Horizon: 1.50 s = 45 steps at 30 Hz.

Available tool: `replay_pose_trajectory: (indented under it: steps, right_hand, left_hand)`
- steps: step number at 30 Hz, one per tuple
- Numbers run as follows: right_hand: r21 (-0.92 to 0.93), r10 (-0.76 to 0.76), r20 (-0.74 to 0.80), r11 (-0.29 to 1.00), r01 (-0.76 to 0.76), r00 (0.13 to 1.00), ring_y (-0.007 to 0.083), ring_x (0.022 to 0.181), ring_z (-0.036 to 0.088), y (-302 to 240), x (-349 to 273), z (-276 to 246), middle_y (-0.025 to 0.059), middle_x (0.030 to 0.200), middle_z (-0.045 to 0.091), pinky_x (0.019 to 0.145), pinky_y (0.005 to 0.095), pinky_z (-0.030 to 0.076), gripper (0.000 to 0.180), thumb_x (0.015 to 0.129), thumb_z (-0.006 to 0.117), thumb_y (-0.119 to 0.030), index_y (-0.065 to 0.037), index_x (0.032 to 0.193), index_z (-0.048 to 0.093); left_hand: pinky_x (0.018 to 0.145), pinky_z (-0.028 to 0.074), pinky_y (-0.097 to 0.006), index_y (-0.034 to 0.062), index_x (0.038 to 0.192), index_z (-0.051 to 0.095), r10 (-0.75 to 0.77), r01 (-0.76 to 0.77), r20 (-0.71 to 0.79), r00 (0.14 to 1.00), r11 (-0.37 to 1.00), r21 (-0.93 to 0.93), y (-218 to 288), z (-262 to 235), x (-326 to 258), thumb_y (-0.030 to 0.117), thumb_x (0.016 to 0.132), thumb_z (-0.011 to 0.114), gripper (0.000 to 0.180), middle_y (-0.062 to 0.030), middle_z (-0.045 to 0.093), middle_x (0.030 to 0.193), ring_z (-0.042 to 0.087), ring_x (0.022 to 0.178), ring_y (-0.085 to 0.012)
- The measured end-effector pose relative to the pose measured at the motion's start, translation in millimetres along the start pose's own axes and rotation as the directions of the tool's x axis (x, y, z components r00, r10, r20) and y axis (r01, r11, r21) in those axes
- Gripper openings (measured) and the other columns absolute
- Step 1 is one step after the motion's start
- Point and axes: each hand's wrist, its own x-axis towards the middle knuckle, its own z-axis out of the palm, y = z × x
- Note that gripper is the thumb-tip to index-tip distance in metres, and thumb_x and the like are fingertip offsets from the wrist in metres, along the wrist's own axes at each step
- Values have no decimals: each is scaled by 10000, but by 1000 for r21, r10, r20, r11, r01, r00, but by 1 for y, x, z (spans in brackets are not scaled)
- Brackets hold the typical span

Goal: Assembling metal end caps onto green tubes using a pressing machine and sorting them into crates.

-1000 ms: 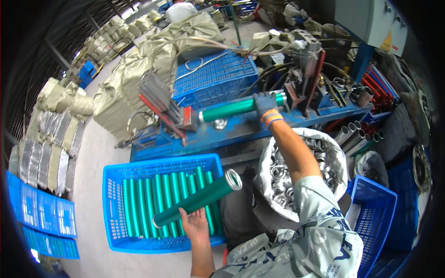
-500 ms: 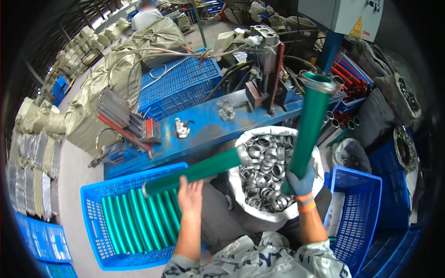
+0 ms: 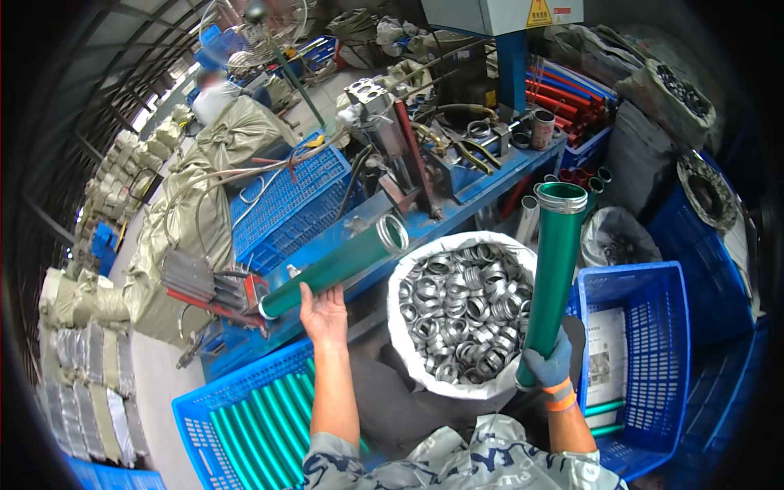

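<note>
My bare left hand (image 3: 324, 317) supports a green tube (image 3: 331, 265) from below, its fingers partly behind it. That tube slants up to the right; a silver threaded ring (image 3: 392, 233) caps its upper end. The lower left end is beside the red-framed fixture (image 3: 255, 292) on the bench; contact is unclear. My gloved right hand (image 3: 549, 359) grips a second green tube (image 3: 552, 278) near its bottom, almost upright, with a ringed end on top. Between my hands stands a white-lined container (image 3: 398, 327) full of loose silver rings (image 3: 465, 306).
At lower left a blue crate (image 3: 189, 408) holds a row of green tubes (image 3: 265, 420). Another blue crate (image 3: 678, 327) at right contains a few green tubes and a printed sheet. Across the blue bench (image 3: 510, 175) stands a metal machine (image 3: 384, 131); pliers (image 3: 475, 155) lie nearby.
The left tube has moved from above the left crate to over the bench, near the red-framed fixture. The right tube has shifted to the container's right side. My view has turned as well.
</note>
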Motion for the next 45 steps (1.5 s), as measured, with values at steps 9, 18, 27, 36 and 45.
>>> replay_pose_trajectory:
  steps: [9, 18, 27, 36, 45]
  right_hand:
    - [-5, -1, 54, 1000, 1, 999, 146, 957, 740, -2, -3, 18, 56, 1066, 785, 865, 336, 613, 468, 830, 865, -54, 6, 1271, 719]
    - [-20, 69, 98, 998, -68, 993, 139, 945, 727, 7, -19, 23, 37, 1060, 775, 861, 327, 607, 486, 824, 863, -44, -9, 1282, 707]
    - [-65, 41, 180, 997, -29, 983, 143, 979, 724, 8, -19, 46, 58, 1092, 776, 879, 334, 608, 498, 820, 871, -52, -8, 1292, 718]
    - [-102, 145, 455, 989, -111, 878, 125, 1080, 701, 6, -53, 86, 65, 1248, 746, 937, 326, 597, 759, 850, 922, -91, 46, 1528, 609]
    - [-93, 53, 708, 996, 19, 704, 182, 1099, 747, 8, -107, 110, 125, 1234, 780, 977, 361, 614, 810, 836, 962, -214, 47, 1533, 641]
  left_hand:
    - [1237, 545, -508, 35, 1564, 600, 120, -62, -295, 948, 978, 198, -23, -53, 141, 411, 1070, 869, 676, -180, 643, 1567, 626, 1479, -337]
    - [1206, 585, -533, 35, 1520, 650, -27, 136, -480, 877, 972, 194, -42, -106, 211, 383, 1015, 933, 675, -224, 667, 1516, 650, 1453, -391]
    - [1209, 571, -618, -7, 1576, 577, 1, 114, -494, 869, 972, 204, -46, -95, 199, 365, 1043, 900, 726, -275, 663, 1548, 658, 1460, -474]
    - [1139, 592, -543, 15, 1706, 467, -289, 271, 189, 939, 956, 116, -41, 20, -31, 805, 1084, 603, 1014, -226, 689, 1568, 675, 1454, -377]
    - [945, 629, -400, 19, 1574, 538, -66, -62, 420, 905, 957, 283, 29, 103, -194, 401, 794, 1067, 1017, -141, 763, 1109, 778, 1037, -268]
